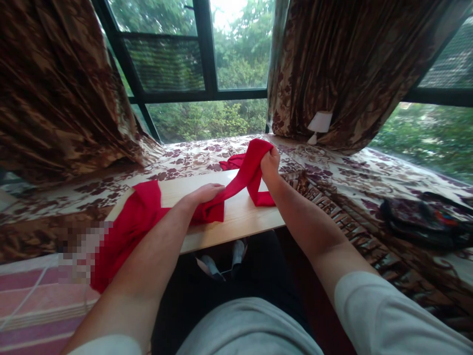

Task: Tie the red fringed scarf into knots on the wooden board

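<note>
A long strip of red cloth runs between my two hands above a light wooden board. My right hand is closed around its raised part, with one length hanging down and folding onto the board. Lower and to the left, my left hand holds the strip near the board, its fingers pointing right and the thumb hidden. More red cloth lies bunched over the board's left end, partly behind my left forearm. Another crumpled red part rests past the board's far edge.
A bed or ledge with a floral cover surrounds the board. A small white lamp stands at the back right, and a dark bag lies at the right. Striped fabric is at the lower left. Patterned curtains frame the windows.
</note>
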A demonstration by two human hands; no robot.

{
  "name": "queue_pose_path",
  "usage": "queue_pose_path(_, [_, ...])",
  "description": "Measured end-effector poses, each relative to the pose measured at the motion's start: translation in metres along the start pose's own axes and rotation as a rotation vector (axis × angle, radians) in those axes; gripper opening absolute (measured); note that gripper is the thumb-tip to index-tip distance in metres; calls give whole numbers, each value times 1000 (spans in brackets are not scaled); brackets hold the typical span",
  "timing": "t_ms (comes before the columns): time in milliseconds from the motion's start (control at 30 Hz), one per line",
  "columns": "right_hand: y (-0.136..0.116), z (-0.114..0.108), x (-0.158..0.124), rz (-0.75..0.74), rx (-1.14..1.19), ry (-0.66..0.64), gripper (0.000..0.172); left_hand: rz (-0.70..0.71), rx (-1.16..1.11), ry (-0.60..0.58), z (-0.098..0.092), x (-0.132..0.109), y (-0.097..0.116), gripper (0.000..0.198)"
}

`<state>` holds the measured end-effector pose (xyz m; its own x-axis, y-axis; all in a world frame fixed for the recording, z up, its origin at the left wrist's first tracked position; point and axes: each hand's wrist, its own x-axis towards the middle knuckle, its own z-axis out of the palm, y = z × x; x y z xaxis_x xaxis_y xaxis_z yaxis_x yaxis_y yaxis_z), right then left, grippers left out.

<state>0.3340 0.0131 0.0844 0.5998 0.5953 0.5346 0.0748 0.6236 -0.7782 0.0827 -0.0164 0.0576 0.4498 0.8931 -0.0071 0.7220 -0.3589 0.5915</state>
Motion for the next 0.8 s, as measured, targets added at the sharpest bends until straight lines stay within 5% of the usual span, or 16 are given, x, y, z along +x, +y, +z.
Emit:
queue_pose_path(100, [1, -8, 7, 12, 45, 41, 21, -1, -52, -109, 2, 4, 3, 33])
queue_pose_path(267, [5, -18, 15, 43, 7, 78, 22, -13, -363, -106, 5, 2, 5, 18])
queue_pose_path(500, [16, -27, 23, 2, -74, 138, 29, -154, -469, -178, -14, -18, 18, 35])
queue_pose_path(633, [12, -28, 19, -48, -153, 50, 35, -238, -637, -352, -23, -31, 21, 38])
queue_pose_path(800, [-6, -15, 5, 51, -41, -40, 35, -197, -669, -388, -15, -31, 19, 40])
